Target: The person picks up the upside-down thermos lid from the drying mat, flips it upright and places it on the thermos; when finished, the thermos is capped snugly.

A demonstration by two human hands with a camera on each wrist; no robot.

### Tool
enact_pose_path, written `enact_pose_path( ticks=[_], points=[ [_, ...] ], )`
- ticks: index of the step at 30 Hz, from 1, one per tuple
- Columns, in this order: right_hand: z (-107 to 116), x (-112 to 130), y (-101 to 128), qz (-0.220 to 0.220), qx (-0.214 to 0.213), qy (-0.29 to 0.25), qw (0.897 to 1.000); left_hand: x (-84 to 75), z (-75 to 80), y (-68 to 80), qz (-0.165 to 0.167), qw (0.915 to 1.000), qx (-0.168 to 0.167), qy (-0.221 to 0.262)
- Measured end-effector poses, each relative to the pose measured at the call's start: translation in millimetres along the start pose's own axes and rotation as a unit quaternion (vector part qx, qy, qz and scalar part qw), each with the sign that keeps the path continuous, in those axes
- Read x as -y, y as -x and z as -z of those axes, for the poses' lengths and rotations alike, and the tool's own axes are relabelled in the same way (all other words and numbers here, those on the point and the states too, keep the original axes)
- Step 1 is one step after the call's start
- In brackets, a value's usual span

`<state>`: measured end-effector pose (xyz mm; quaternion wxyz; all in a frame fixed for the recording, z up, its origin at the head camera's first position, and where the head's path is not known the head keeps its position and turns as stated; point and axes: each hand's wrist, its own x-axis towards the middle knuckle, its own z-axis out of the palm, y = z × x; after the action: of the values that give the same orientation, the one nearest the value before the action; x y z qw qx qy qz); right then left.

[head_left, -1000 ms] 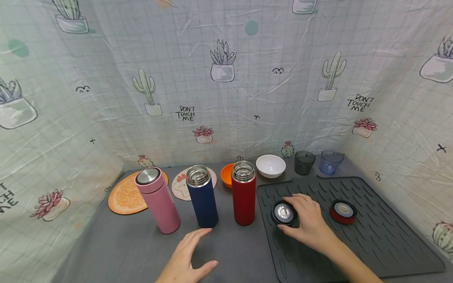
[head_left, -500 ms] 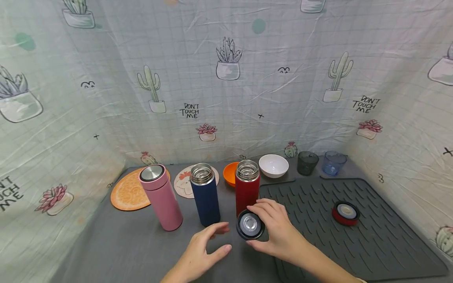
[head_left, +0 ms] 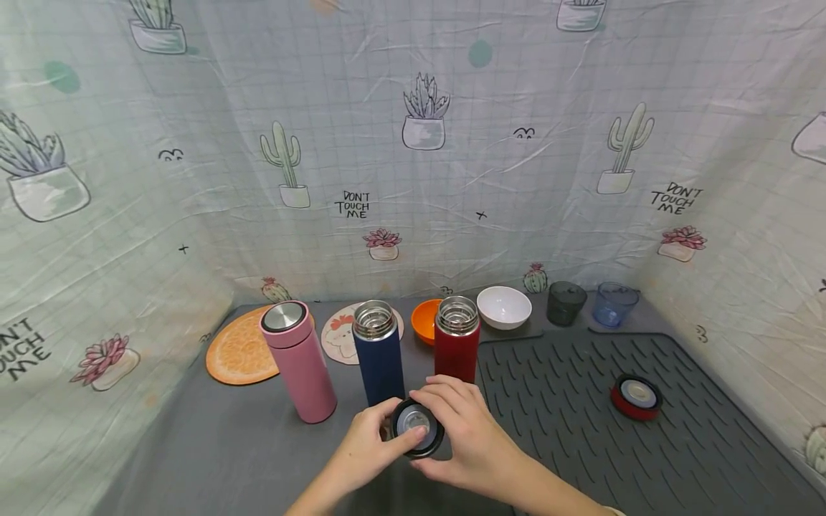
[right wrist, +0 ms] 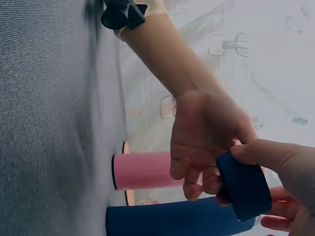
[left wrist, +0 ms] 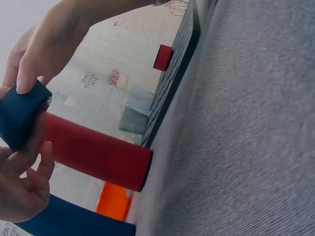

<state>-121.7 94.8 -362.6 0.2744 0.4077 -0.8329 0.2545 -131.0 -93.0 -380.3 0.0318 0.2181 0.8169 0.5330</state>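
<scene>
Both hands on one part: right hand (head_left: 467, 437) and left hand (head_left: 364, 448) grip a round dark-blue bottle lid with a steel inner disc (head_left: 417, 427), held off the table, in front of and just below the two open flasks. Right fingers curl over the lid's far rim, left thumb and fingers pinch its near/left rim. Wrist views confirm: lid (left wrist: 19, 115) clamped between left fingers and right fingertip; in the right wrist view the lid (right wrist: 244, 185) sits between both hands' fingers.

Dark-blue cylindrical steel flask (head_left: 379, 353) stands upright and uncapped directly behind the lid. Red cylindrical steel flask (head_left: 456, 339) upright and uncapped just to its right, beside the left edge of the dark grey ribbed silicone mat (head_left: 645, 459). Pink cylindrical flask with steel-topped cap (head_left: 298, 362) stands capped to the left.

Red round lid with steel centre (head_left: 637, 396) lies on the mat, well apart from the hands.

Back row: orange-slice round coaster (head_left: 240, 351), pale round printed coaster (head_left: 337, 339), orange bowl (head_left: 423, 319), white bowl (head_left: 504, 307), smoky grey cup (head_left: 566, 302), clear blue cup (head_left: 611, 304). Grey tabletop (head_left: 226, 459), cactus-print cloth backdrop (head_left: 413, 143).
</scene>
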Motion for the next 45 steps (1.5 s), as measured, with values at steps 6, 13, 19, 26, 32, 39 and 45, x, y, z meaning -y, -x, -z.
enact_pose_path(
  ticks=[6,13,19,26,32,39,45],
  points=[
    [-8.8,0.6,1.8,0.003,-0.025,-0.021,0.999,2.2,5.2,0.0,0.005,1.0000,-0.004,0.001],
    [-9.1,-3.4,1.9,-0.017,-0.032,-0.060,0.998,-3.9,10.2,0.5,0.015,0.9958,-0.061,-0.067],
    [-3.5,-8.5,1.3,-0.078,-0.015,-0.130,0.988,-9.2,12.0,2.5,-0.063,0.9690,-0.166,-0.172],
    [1.7,-9.9,-1.2,-0.150,0.021,-0.232,0.961,-7.5,12.6,1.1,-0.305,0.8899,-0.232,-0.247],
    [4.8,-9.6,-1.7,-0.172,0.069,-0.323,0.928,-7.1,9.9,-2.6,-0.435,0.8178,-0.255,-0.278],
    [0.2,-15.4,0.6,-0.176,0.089,-0.396,0.897,-19.5,9.5,-4.8,-0.527,0.7485,-0.264,-0.304],
    [-0.7,-14.9,0.4,-0.160,0.084,-0.406,0.896,-24.9,10.0,-6.0,-0.547,0.7324,-0.262,-0.309]
  ],
)
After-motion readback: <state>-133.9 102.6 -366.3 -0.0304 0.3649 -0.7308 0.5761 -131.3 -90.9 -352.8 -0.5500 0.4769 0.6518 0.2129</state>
